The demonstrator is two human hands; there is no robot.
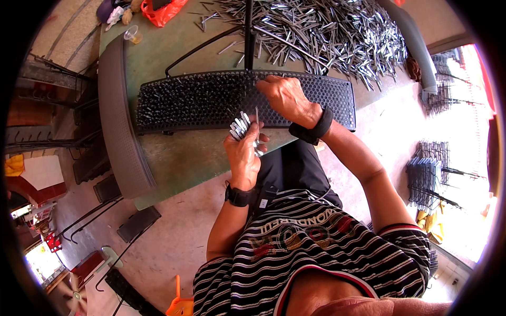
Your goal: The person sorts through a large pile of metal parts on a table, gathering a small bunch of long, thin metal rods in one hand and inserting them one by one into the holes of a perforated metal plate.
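Note:
A long black perforated panel [321, 95] lies across the table before me. Many small upright pieces crowd its left part, while round bare holes show on the right. My left hand [243, 155] is closed around a bundle of short silvery metal strips [240, 125], just off the panel's near edge. One strip stands up beside its thumb. Over the middle of the panel, where the filled part meets the bare holes, my right hand [289, 97] has its fingers pinched together and pointing down. What those fingertips hold, if anything, is hidden.
A large heap of loose metal strips [327, 31] covers the far right of the green table [179, 163]. A curved grey perforated sheet [118, 116] stands at the table's left. Behind the panel rises a black metal frame [249, 42]. A plastic cup [133, 35] and red bag [161, 13] lie far left.

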